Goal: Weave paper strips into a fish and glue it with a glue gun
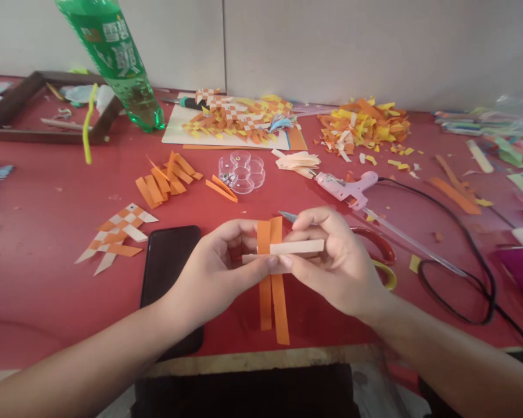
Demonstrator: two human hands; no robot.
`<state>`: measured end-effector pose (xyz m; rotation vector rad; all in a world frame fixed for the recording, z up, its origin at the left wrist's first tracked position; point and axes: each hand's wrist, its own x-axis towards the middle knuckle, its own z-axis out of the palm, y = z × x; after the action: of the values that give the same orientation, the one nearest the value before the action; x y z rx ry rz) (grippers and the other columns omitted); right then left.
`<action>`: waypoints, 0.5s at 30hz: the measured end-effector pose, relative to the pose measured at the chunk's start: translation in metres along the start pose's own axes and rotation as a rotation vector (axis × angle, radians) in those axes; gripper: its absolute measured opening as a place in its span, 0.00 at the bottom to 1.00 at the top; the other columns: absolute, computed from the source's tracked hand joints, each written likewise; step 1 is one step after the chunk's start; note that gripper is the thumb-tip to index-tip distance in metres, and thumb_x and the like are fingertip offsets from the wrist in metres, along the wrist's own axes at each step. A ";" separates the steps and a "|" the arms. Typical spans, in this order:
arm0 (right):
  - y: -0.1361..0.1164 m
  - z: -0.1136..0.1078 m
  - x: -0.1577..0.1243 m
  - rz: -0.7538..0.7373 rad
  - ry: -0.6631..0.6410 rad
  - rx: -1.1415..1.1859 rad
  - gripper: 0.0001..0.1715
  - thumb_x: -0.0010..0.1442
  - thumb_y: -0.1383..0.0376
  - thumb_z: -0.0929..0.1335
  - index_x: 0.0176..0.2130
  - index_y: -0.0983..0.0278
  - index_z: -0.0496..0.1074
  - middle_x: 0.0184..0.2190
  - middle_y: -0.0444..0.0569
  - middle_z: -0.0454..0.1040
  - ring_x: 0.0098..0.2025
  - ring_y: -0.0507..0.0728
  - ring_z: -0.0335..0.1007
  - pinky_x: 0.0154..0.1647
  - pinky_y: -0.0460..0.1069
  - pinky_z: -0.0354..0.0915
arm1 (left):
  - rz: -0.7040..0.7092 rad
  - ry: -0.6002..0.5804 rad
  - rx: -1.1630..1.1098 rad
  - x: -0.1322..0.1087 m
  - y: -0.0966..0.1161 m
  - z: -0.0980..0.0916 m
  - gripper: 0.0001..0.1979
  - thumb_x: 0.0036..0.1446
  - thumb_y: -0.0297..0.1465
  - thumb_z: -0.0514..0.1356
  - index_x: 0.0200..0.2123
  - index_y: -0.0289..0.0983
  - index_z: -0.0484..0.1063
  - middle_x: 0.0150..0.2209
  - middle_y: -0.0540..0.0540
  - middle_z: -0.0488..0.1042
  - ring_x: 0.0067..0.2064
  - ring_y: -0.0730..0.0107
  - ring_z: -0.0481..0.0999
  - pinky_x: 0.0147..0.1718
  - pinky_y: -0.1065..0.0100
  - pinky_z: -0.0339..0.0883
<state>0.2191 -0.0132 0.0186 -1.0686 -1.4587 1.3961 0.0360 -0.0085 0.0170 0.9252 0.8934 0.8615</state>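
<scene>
Between my two hands is a small weave of paper strips, with orange strips (265, 302) hanging down and cream strips (298, 247) crossing them sideways. My left hand (226, 258) pinches the weave from the left, thumb in front. From the right, my right hand (331, 261) pinches it too, its thumb tip close to the left one. The fingers behind the paper are partly hidden. Under and behind my right hand lie scissors (386, 247) with red and yellow handles, blade tip showing. A woven orange-and-cream paper fish (124, 229) rests on the table at the left.
A black phone (169, 261) lies beside my left forearm. Farther back are orange strips (165, 180), a clear flower-shaped case (242, 173), cream strips (298, 162) and a pink glue gun (346, 187) with a cord. A green bottle (117, 64) stands near a wooden frame (39, 136).
</scene>
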 end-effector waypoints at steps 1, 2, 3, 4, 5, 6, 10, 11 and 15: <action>0.001 -0.001 0.001 0.000 0.010 -0.025 0.16 0.61 0.68 0.69 0.45 0.57 0.59 0.30 0.41 0.73 0.31 0.50 0.75 0.33 0.46 0.73 | 0.013 0.006 0.020 0.001 0.001 -0.001 0.12 0.53 0.30 0.69 0.41 0.38 0.73 0.37 0.50 0.79 0.40 0.72 0.79 0.41 0.73 0.73; 0.002 -0.002 0.001 -0.006 0.026 -0.056 0.18 0.60 0.67 0.69 0.47 0.57 0.59 0.32 0.42 0.73 0.33 0.51 0.75 0.35 0.46 0.73 | 0.025 0.021 0.044 0.001 0.003 -0.002 0.12 0.54 0.30 0.68 0.42 0.38 0.73 0.37 0.50 0.78 0.40 0.71 0.79 0.41 0.72 0.73; 0.003 -0.004 0.002 -0.023 0.049 -0.094 0.21 0.59 0.66 0.70 0.48 0.57 0.59 0.36 0.44 0.73 0.36 0.52 0.75 0.37 0.48 0.73 | 0.040 0.046 0.071 0.002 0.005 -0.004 0.13 0.54 0.30 0.67 0.43 0.38 0.72 0.37 0.49 0.78 0.40 0.71 0.79 0.40 0.71 0.73; 0.003 -0.007 0.003 -0.053 0.081 -0.145 0.24 0.58 0.65 0.71 0.49 0.58 0.59 0.39 0.46 0.72 0.39 0.53 0.74 0.40 0.49 0.73 | 0.058 0.081 0.099 0.004 0.007 -0.007 0.14 0.55 0.30 0.67 0.44 0.38 0.72 0.38 0.49 0.78 0.40 0.70 0.79 0.40 0.70 0.73; 0.004 -0.011 0.005 -0.100 0.122 -0.218 0.25 0.57 0.65 0.72 0.50 0.58 0.59 0.42 0.48 0.70 0.42 0.55 0.72 0.42 0.51 0.72 | 0.075 0.130 0.126 0.005 0.010 -0.011 0.14 0.55 0.30 0.67 0.45 0.39 0.71 0.37 0.49 0.79 0.40 0.69 0.79 0.40 0.69 0.73; 0.004 -0.015 0.006 -0.159 0.147 -0.321 0.25 0.56 0.64 0.72 0.49 0.59 0.60 0.43 0.49 0.69 0.43 0.56 0.71 0.43 0.52 0.71 | 0.108 0.182 0.148 0.006 0.013 -0.016 0.14 0.55 0.30 0.67 0.45 0.39 0.71 0.37 0.49 0.79 0.40 0.68 0.79 0.39 0.69 0.73; 0.000 -0.032 0.009 -0.394 -0.169 -0.856 0.12 0.57 0.63 0.71 0.41 0.62 0.68 0.38 0.50 0.69 0.40 0.58 0.67 0.42 0.55 0.68 | 0.164 0.334 0.274 0.012 0.024 -0.037 0.16 0.54 0.34 0.67 0.46 0.47 0.70 0.35 0.54 0.80 0.36 0.68 0.80 0.35 0.68 0.73; 0.000 -0.034 0.010 -0.429 -0.306 -0.957 0.09 0.58 0.63 0.71 0.40 0.63 0.71 0.37 0.51 0.71 0.41 0.59 0.68 0.43 0.55 0.68 | 0.160 0.365 0.328 0.012 0.027 -0.041 0.17 0.53 0.34 0.67 0.46 0.48 0.71 0.33 0.55 0.80 0.34 0.68 0.80 0.33 0.68 0.72; -0.003 -0.039 0.011 -0.490 -0.568 -1.104 0.09 0.64 0.70 0.64 0.38 0.64 0.75 0.35 0.50 0.74 0.38 0.57 0.69 0.41 0.55 0.68 | 0.100 0.375 0.491 0.014 0.029 -0.050 0.23 0.50 0.38 0.69 0.49 0.45 0.68 0.32 0.52 0.80 0.33 0.64 0.81 0.33 0.65 0.72</action>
<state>0.2532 0.0091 0.0228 -0.8019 -2.8290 0.4690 -0.0100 0.0287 0.0233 1.2613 1.4339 0.9363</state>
